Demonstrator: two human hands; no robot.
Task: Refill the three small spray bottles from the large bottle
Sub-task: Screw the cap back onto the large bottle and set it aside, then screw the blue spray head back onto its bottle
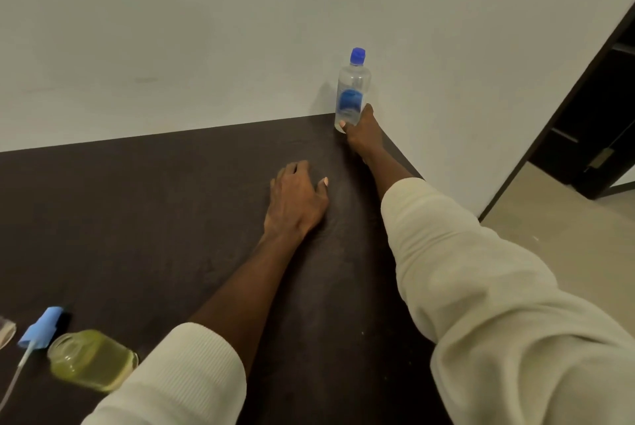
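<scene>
Large bottle (pixel 353 89) stands upright at the table's (pixel 137 218) far corner by the wall, your right hand (pixel 360 132) fingers wrapped round its lower part. Your left hand (pixel 295 201) rests on the table, fingers loosely curled, holding nothing. Well behind those fingers lies a small open spray bottle (pixel 91 359) beside its blue sprayer (pixel 39 326).

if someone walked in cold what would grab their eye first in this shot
Most striking is the clear large bottle with its blue cap, upright at the far right corner of the dark table against the pale wall, with the right hand gripping its base. Next, the left hand rests on the table in the middle. At the near left edge, a small bottle of yellowish liquid stands open beside a blue spray head lying on the table.
</scene>
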